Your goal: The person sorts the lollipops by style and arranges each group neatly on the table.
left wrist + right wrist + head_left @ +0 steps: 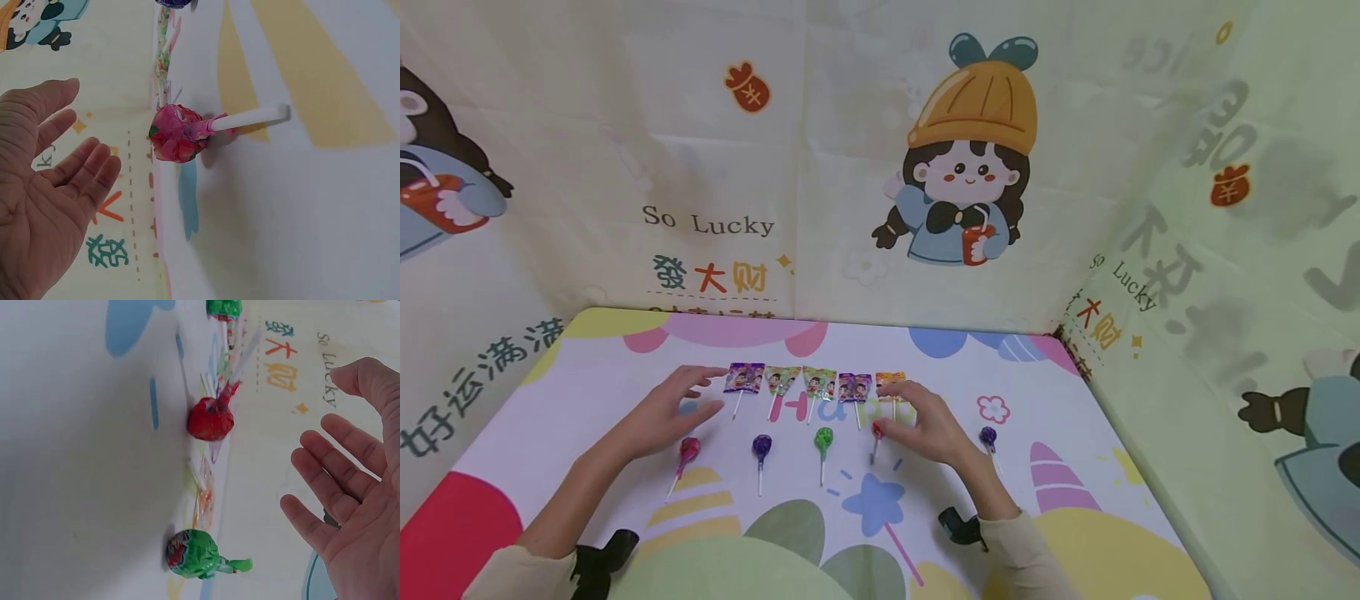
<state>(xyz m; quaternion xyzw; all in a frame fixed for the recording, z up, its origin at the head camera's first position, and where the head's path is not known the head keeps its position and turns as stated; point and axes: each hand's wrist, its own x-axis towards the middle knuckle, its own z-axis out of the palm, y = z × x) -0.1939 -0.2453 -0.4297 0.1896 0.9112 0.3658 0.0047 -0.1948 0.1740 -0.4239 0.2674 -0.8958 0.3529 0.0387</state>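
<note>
My left hand (662, 412) hovers over the table with its fingers loosely spread and nothing in it. Just below it lies a pink-red round lollipop (688, 450), close up in the left wrist view with its white stick. My right hand (928, 425) is likewise empty, fingers relaxed, by a red lollipop (877, 431) that it partly covers in the head view. Between the hands lie a purple lollipop (762, 447) and a green lollipop (823, 438). In the right wrist view, another green-wrapped lollipop (192, 553) lies beyond the red one; I cannot pick it out in the head view.
Farther back runs a row of flat-wrapped lollipops: purple (745, 377), green, purple and orange (891, 379), the last partly behind the right hand. Another purple round lollipop (988, 437) lies to the right. Printed cloth walls (850, 167) enclose the patterned tabletop (940, 375).
</note>
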